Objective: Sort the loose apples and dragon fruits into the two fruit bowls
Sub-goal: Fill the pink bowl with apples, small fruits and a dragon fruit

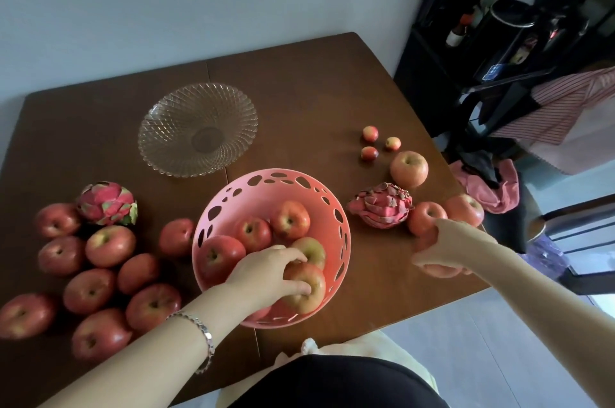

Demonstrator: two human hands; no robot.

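Now, hands (263, 274) (449, 246) gripping apples (309, 302) (439, 271), left inside pink bowl (273, 196)

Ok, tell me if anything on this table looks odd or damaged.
The dragon fruit right of the pink bowl looks dull and shrivelled, unlike the bright dragon fruit on the left.

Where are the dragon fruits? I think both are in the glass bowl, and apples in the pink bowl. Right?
Not quite. The head view shows the glass bowl empty; the left dragon fruit and right dragon fruit lie on the table, either side of the pink bowl. Some apples are in it, as you said.
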